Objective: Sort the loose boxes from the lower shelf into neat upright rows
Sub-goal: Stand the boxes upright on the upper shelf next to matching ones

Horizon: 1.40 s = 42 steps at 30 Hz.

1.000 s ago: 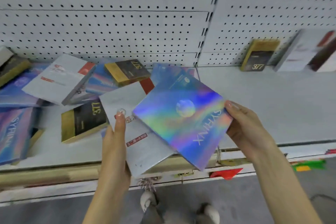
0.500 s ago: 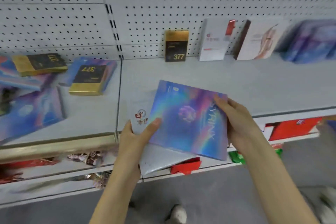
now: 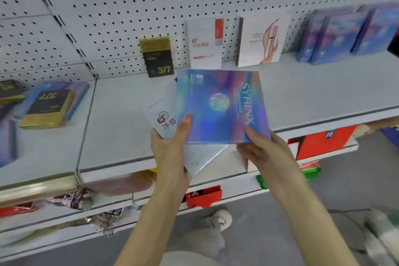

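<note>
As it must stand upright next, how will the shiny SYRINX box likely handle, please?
The SYRINX box looks stiff, lying flat though gripped at its lower edge. Its glossy face may slip. Thin, so probably tippy upright.

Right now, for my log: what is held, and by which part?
The SYRINX box over a white box: left hand at their lower left, thumb on top; right hand at the lower right corner.

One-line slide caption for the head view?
Left hand and right hand hold a holographic SYRINX box over a white box, before a shelf of upright boxes.
</note>
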### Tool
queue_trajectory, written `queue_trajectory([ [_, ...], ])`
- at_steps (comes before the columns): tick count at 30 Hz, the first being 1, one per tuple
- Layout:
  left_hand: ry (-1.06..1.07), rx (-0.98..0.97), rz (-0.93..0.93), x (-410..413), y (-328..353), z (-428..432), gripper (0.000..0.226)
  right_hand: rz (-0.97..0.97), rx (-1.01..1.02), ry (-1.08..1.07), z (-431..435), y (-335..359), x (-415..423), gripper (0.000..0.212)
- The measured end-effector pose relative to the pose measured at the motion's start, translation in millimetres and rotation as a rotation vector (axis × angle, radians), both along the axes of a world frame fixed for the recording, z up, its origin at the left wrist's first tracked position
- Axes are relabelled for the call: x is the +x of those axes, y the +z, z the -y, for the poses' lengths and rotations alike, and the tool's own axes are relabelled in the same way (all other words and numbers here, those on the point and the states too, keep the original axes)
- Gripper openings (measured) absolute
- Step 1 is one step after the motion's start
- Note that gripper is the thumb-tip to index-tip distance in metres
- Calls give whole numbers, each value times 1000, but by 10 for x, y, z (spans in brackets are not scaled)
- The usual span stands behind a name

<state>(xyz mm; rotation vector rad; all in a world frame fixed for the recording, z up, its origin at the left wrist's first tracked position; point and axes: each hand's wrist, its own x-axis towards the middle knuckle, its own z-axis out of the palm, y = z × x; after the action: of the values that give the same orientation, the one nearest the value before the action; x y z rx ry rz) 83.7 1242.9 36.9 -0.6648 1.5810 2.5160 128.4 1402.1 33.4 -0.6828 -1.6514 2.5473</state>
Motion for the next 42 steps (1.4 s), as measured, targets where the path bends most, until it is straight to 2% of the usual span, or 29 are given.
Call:
queue_trajectory([
  [3, 19, -22, -26, -250, -40, -156, 41, -58, -44, 6, -353, 41, -182, 39],
  [8, 2, -119, -93, -822, -110, -363, 62, -77, 15, 36, -1012, 102, -692, 33],
  [13, -57, -37, -68, -1146, -318, -759, 68, -137, -5, -26, -1380, 57, -1242, 25],
  [15, -77, -21, -42, -1202, -390, -915, 72, -200, -18, -41, -1424, -4, -1400, 31],
  [17, -56, -29, 0, -1210, -442, -1020, 74, -253, 30, 21, -1428, -99, -1494, 46],
  [19, -38, -25, 6, -1262, -520, -1060, 71, -239, 113, 108, -1427, -229, -1587, 70],
  [21, -14, -31, 14, -1345, -569, -1049, 60, -173, 148, 181, -1384, -306, -1677, 77],
  [23, 29, -45, 11, -1440, -616, -1015, 47, -165, 159, 190, -1345, -357, -1769, 76],
  [27, 117, -30, -49, -1673, -650, -872, 29, -226, 146, 78, -1433, -403, -2006, 52],
  [29, 125, -156, -142, -1873, -693, -758, 23, -223, 193, 30, -1540, -420, -2112, 39],
  [32, 76, -275, -273, -2254, -712, -636, 23, -211, 390, 14, -1683, -477, -2185, 20],
  [37, -53, -466, -412, -2799, -656, -632, 25, -139, 346, -27, -1754, -614, -2168, 43],
  [42, -49, -789, -435, -3129, -780, -591, 21, -138, 325, -72, -1737, -661, -2196, 44],
])
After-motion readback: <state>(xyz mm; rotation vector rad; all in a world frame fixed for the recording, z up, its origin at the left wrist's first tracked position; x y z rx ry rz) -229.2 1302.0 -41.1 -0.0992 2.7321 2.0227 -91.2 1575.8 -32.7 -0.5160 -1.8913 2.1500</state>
